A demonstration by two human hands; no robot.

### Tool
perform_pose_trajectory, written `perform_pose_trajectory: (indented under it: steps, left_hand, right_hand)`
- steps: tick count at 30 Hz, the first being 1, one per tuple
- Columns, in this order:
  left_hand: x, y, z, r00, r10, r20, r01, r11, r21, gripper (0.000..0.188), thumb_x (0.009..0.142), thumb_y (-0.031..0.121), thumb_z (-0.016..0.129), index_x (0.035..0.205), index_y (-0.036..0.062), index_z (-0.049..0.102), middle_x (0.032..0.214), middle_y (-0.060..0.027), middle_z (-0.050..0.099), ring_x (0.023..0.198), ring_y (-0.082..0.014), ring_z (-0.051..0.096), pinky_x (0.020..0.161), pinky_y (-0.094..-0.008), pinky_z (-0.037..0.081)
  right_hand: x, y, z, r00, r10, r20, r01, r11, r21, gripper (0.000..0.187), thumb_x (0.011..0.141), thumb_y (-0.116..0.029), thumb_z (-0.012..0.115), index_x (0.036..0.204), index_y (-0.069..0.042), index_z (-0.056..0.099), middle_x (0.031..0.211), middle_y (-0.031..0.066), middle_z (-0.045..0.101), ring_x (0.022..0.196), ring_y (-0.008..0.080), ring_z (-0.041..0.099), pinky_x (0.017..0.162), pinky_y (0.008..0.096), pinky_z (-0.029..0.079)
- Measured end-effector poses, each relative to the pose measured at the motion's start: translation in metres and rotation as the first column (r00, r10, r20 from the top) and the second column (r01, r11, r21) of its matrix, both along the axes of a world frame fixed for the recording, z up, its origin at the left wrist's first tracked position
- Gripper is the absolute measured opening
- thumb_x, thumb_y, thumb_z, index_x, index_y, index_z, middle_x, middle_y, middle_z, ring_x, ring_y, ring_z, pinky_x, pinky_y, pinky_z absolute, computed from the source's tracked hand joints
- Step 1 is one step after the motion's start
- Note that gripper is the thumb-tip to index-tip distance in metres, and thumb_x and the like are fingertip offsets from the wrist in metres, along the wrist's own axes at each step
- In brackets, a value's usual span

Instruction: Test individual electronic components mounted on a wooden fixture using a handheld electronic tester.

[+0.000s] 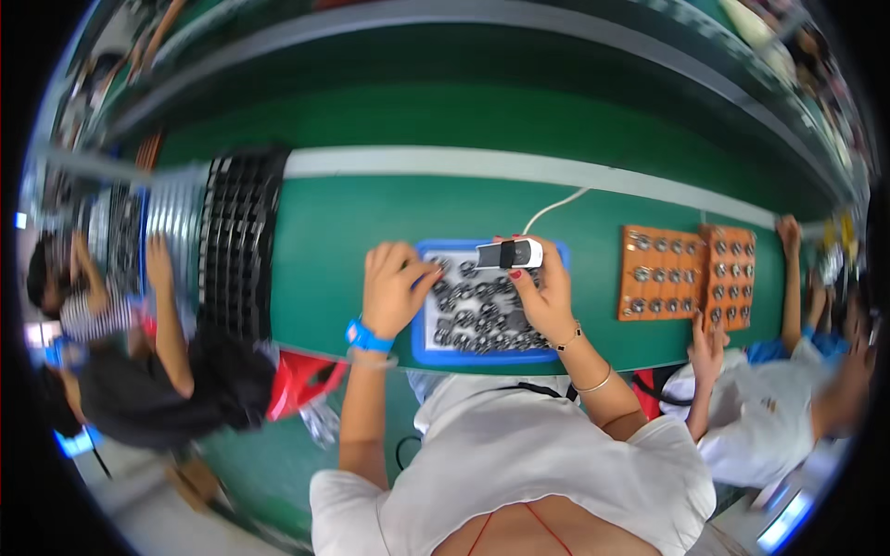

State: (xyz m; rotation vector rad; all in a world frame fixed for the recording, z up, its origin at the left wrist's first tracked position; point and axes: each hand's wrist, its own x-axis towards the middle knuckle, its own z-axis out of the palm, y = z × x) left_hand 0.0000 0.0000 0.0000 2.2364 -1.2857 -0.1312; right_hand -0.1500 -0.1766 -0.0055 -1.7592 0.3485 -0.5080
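Observation:
In front of me lies a blue-rimmed tray (419,345) with a white bottom, filled with many small round black-and-silver parts (473,320). My right hand (549,301) is closed around a white handheld device (527,254) with a grey front and a black band, held over the tray's far side. A white cable (553,207) runs behind it. Over the tray's left edge, my left hand (391,285) has thumb and fingertips pinched together; whatever is between them is too small to make out. A blue wristband (369,337) circles my left wrist.
Two orange trays (660,274) holding round parts in rows lie on the green table (343,208) to the right, with a co-worker's hands (707,347) near them. Black slotted trays (239,243) are on the left, next to another co-worker's arm (167,306).

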Motion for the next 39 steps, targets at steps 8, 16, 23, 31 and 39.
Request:
perform_pose_trajectory:
  steps: [8,16,23,31,39]
  left_hand:
    - [-0.053,0.024,-0.010,0.966,0.005,-0.258,-0.050,0.985,-0.167,0.098,0.061,0.039,0.082,0.141,0.0088,0.033,0.143,-0.0235,0.023,0.132,-0.0408,0.028,0.108,-0.0481,0.025]
    - [-0.093,0.019,-0.024,0.999,-0.054,0.000,0.054,0.996,-0.078,0.113,0.049,0.043,0.088,0.142,0.0158,0.030,0.148,-0.0276,0.013,0.135,-0.0504,0.014,0.106,-0.0579,0.022]
    - [-0.026,-0.073,-0.029,0.999,0.044,0.029,-0.038,0.986,-0.164,0.108,0.052,0.030,0.089,0.141,0.0078,0.032,0.149,-0.0212,0.015,0.137,-0.0412,0.019,0.111,-0.0480,0.021]
    - [0.070,-0.210,-0.026,0.988,0.085,0.129,-0.061,0.982,-0.176,0.102,0.056,0.032,0.086,0.141,0.0125,0.033,0.146,-0.0209,0.023,0.132,-0.0407,0.030,0.108,-0.0468,0.026]
    - [-0.025,-0.225,-0.023,0.686,-0.718,-0.118,0.684,0.691,-0.234,0.037,0.084,0.005,0.056,0.121,0.0053,0.053,0.126,-0.0153,0.053,0.120,-0.0329,0.047,0.101,-0.0406,0.037]
  right_hand:
    - [-0.095,-0.062,-0.003,0.867,-0.451,0.213,0.480,0.870,-0.110,0.029,0.098,-0.017,0.044,0.118,0.000,0.033,0.126,0.0206,0.054,0.107,0.0233,0.056,0.093,0.0329,0.041]
    - [-0.180,-0.084,-0.032,0.694,-0.719,0.039,0.572,0.517,-0.636,0.033,0.086,-0.011,0.057,0.113,0.000,0.042,0.117,0.0163,0.058,0.101,0.0369,0.052,0.091,0.0448,0.037]
    - [-0.168,-0.079,-0.050,0.755,-0.651,0.077,0.606,0.647,-0.463,0.036,0.081,-0.004,0.057,0.114,-0.001,0.041,0.121,0.0127,0.057,0.105,0.0356,0.050,0.092,0.0426,0.039]
    - [-0.151,-0.081,-0.056,0.635,-0.755,0.166,0.730,0.514,-0.451,0.029,0.086,-0.009,0.057,0.110,0.000,0.043,0.116,0.0138,0.059,0.093,0.0354,0.056,0.082,0.0418,0.044]
    - [-0.145,-0.078,-0.053,0.639,-0.750,0.169,0.739,0.540,-0.403,0.029,0.086,-0.010,0.058,0.110,-0.001,0.045,0.109,0.0143,0.062,0.088,0.0327,0.056,0.079,0.0398,0.045]
